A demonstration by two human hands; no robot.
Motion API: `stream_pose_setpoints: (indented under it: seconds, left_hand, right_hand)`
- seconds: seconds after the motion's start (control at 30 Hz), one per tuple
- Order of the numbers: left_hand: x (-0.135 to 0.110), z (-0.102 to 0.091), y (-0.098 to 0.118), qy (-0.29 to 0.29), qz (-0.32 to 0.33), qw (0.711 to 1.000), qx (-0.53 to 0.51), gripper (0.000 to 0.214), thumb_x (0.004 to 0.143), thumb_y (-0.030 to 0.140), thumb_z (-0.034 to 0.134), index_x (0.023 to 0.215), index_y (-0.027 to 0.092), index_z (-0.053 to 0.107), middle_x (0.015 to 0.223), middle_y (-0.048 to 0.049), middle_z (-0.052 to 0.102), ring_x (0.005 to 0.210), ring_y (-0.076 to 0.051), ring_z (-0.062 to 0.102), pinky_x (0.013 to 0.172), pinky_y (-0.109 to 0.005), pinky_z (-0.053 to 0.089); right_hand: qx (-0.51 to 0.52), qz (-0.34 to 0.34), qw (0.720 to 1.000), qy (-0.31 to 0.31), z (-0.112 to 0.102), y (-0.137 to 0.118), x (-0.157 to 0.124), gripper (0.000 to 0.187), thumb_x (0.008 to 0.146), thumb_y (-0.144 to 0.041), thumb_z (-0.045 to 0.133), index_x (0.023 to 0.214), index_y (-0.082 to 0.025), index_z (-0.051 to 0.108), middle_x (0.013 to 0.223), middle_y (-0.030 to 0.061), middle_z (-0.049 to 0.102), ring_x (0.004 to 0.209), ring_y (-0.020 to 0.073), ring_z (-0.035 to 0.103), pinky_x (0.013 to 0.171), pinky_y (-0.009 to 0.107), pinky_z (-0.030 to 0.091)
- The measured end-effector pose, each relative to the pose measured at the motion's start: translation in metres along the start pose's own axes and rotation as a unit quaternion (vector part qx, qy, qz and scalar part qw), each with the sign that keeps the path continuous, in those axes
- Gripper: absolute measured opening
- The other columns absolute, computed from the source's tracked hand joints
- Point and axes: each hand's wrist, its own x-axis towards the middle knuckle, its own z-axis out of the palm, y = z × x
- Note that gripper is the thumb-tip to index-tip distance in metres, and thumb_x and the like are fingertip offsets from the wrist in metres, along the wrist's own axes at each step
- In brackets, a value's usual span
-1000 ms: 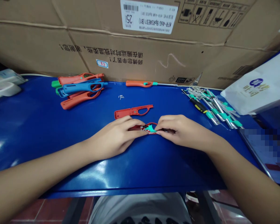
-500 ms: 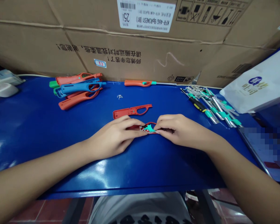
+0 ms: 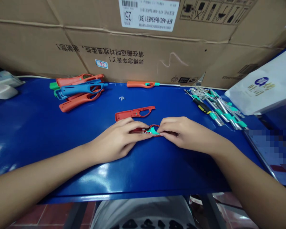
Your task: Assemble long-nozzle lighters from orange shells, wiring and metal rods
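Observation:
Between my two hands lies a red lighter casing half (image 3: 154, 126), with a green trigger (image 3: 153, 130) and thin wires in it. My left hand (image 3: 120, 138) pinches the casing from its left side, thumb and fingers on opposite edges. At the right, the fingertips of my right hand (image 3: 181, 133) are pressed together at the trigger and the casing's edge, hiding that end. Just beyond my left hand rests the matching red casing half (image 3: 134, 113), its hollow inside facing up.
Orange and blue lighter casings (image 3: 82, 90) are piled at the back left. An assembled orange lighter (image 3: 140, 84) lies by the cardboard box (image 3: 138, 41), near small screws (image 3: 121, 99). A screwdriver (image 3: 201, 106) and metal lighter rods (image 3: 225, 111) sit right, beside a white bag (image 3: 262, 84).
My left thumb has shifted slightly to the right along the casing's near edge. Otherwise both hands hold nearly the same position.

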Motion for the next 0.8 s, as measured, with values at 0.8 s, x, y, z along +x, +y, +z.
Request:
stream_pose_setpoints:
  seconds: [0.8]
  left_hand:
    - [-0.0003,0.0009,0.0003,-0.001,-0.024,0.999,-0.034,0.043,0.098,0.008,0.049,0.135,0.022,0.064,0.137,-0.0126,0.06,0.122,-0.025,0.057,0.105,-0.043,0.05]
  right_hand:
    - [-0.015,0.022,0.999,0.017,-0.0069,0.0031,-0.0098,0.017,0.095,-0.016,0.057,0.091,-0.02,0.073,0.101,0.0056,0.066,0.08,0.0143,0.062,0.071,0.027,0.047]
